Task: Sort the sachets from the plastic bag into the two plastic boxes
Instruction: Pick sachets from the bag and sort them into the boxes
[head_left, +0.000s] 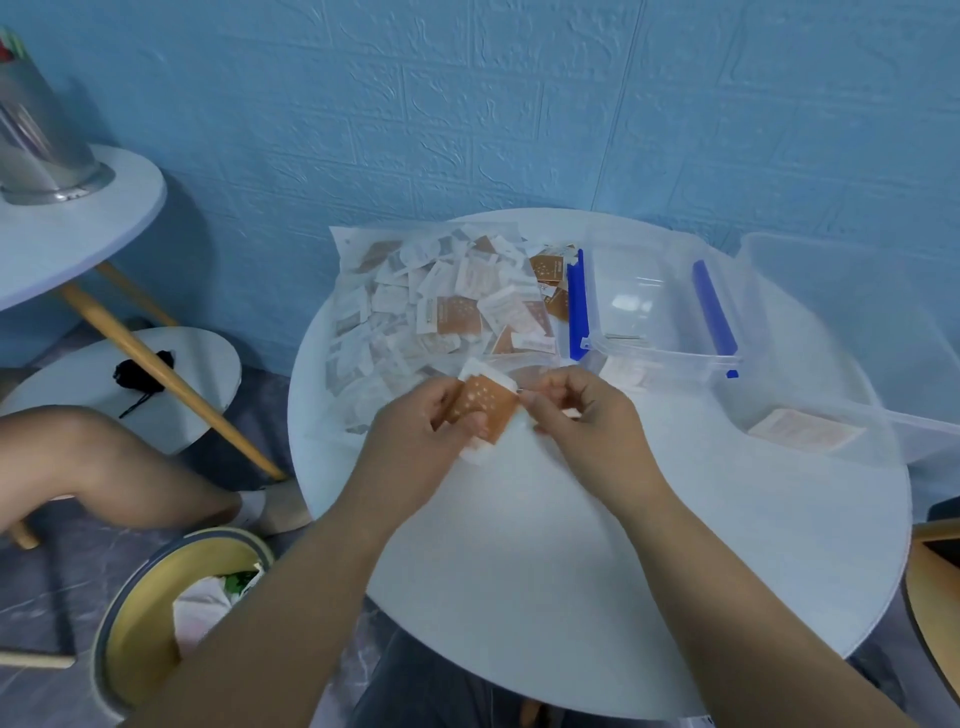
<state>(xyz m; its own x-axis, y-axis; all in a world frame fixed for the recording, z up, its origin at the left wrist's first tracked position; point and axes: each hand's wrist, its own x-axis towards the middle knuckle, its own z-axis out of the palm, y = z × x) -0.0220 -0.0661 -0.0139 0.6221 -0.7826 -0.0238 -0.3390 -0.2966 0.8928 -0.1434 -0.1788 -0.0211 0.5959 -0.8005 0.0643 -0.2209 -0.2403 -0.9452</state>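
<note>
Two hands: left hand (415, 434) grips our sachets (483, 418); right hand (582, 415) pinches their 3 o'clock edge.
Feel: light, slick; we take edges.

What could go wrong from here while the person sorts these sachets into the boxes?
1. The left hand grips a brown dotted sachet stacked with white sachets while the right hand pinches their edge; one may slip out or be missorted.
2. The large clear plastic box seems to overhang the rim of the round white table, so a nudge might tip it.
</note>
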